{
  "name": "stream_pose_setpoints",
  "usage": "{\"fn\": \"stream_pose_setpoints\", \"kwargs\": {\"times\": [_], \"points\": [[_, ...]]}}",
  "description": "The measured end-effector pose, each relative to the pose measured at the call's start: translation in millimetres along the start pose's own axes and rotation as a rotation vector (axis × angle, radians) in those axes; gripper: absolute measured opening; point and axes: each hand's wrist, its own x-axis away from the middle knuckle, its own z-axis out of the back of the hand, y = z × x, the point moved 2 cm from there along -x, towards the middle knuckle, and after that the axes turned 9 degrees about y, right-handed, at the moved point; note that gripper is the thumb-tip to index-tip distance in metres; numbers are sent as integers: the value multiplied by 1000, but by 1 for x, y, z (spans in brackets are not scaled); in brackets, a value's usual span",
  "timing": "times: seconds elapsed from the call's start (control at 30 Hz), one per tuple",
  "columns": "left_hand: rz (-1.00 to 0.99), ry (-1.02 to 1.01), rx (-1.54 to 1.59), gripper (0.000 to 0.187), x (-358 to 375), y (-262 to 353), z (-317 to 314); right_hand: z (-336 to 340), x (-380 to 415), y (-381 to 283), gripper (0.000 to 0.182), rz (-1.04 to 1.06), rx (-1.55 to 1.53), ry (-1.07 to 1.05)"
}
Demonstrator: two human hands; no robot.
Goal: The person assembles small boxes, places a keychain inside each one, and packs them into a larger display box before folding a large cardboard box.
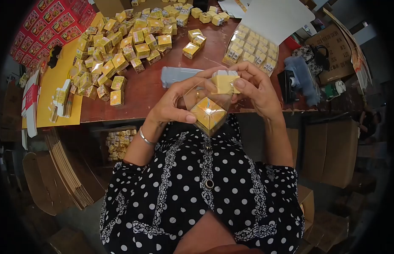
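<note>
Left hand [176,101] clamped on clear packaging [190,98], right hand [258,91] pinching yellow block [224,86]; light grip best, lest thin walls crease.

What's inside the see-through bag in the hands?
In the see-through bag is a shiny yellow box, near the left hand's thumb. What's inside the box is hidden; its sides cover it.

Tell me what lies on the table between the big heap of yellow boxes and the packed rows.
Three loose yellow boxes lie between the heap and the packed rows, as the head view shows.
</note>
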Motion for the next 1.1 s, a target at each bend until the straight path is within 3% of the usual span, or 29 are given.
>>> {"fn": "stream_pose_setpoints", "kwargs": {"times": [0.1, 0.17, 0.33, 0.4, 0.47, 0.57, 0.7, 0.83, 0.9, 1.1], "points": [[81, 52, 159, 81, 4, -7, 2, -3, 7, 0, 42, 39, 60, 64], [121, 62, 192, 85, 9, -11, 2, -7, 9, 1, 44, 229, -36, 82], [203, 98, 197, 94, 14, -13, 3, 1, 7, 10, 48, 178, 40, 10], [161, 122, 162, 85, 15, -12, 1, 3, 7, 12, 47, 172, 46, 20], [154, 174, 105, 78, 13, -4, -6, 13, 9, 9, 47, 469, 206, 263], [209, 236, -64, 67, 16, -6, -6, 14, 14, -9, 43, 625, 34, 439], [275, 240, -245, 60, 18, -17, -13, 0, 12, -7, 46, 723, 87, 413], [257, 268, -218, 66, 18, -16, -19, -13, 8, 3, 44, 726, 207, 381], [226, 361, -217, 72, 19, -14, -18, -14, 9, -3, 43, 874, 712, 365], [139, 419, -221, 76, 24, -19, -22, -11, 9, 12, 52, 753, 759, 248]]}}
